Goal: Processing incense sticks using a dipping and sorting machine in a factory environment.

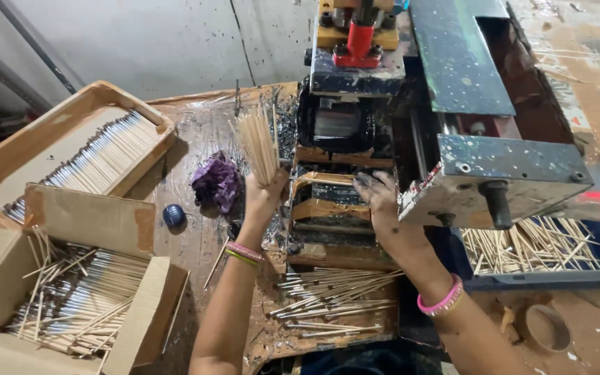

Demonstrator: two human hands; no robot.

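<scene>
At centre of the stained bench, left hand [264, 198] is raised w/ forearm upright, fist closed tight round a fanned bundle of thin wooden sticks [257, 142], just beside the paint-spattered metal press machine [453, 104]; right hand [378, 198] reaches flat into the machine's jig [328, 201], fingers dark w/ ink, grip can't be told. Two cardboard boxes [92, 215] and one wooden tray [71, 104] at left hold silver-tipped sticks, more lie loose near the wrists [328, 298], plus one crumpled purple rag [217, 182].

Machine head [355, 62] overhangs hands; cardboard boxes [71, 278] crowd left; bare tabletop [196, 236] between passable.
</scene>
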